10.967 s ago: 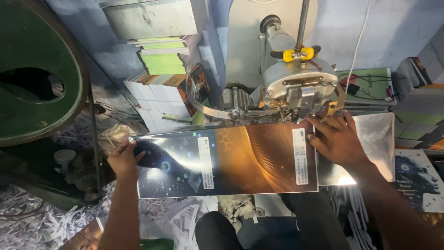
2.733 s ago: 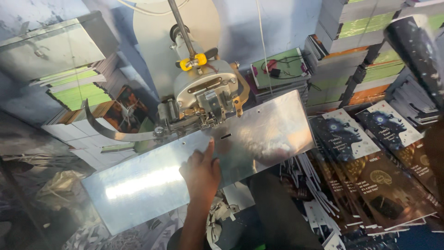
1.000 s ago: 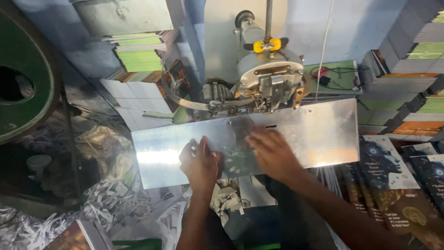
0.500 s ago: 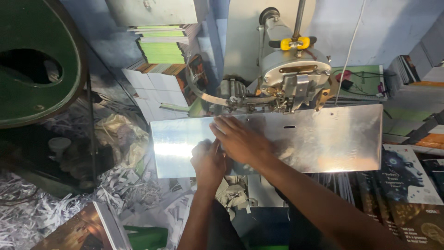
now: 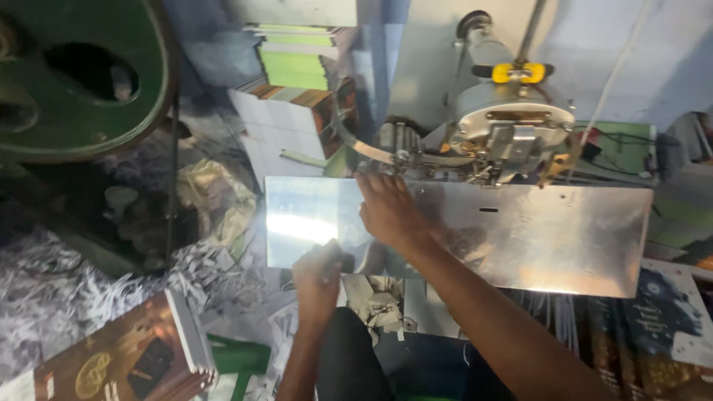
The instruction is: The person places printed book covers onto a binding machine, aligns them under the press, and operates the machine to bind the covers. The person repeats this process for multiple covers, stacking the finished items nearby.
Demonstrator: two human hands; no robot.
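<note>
A shiny metal work plate (image 5: 564, 238) lies under a stitching machine head (image 5: 512, 126) with a yellow fitting. My right hand (image 5: 388, 212) rests flat on the bare plate near its back left, fingers spread towards the machine's curved metal arm (image 5: 364, 148), holding nothing. My left hand (image 5: 318, 273) is at the plate's front edge, fingers curled; whether it grips the edge or something small and dark is unclear. No sheet lies on the plate.
A large green machine wheel (image 5: 82, 74) fills the upper left. Stacks of green and white booklets (image 5: 293, 89) stand behind the plate. Paper shreds (image 5: 67, 297) cover the left. A brown book (image 5: 111, 356) lies bottom left, and dark printed covers (image 5: 668, 319) lie at right.
My right hand has slid up and back on the plate towards the machine arm. My left hand has drawn back to the plate's front edge. The view has shifted slightly.
</note>
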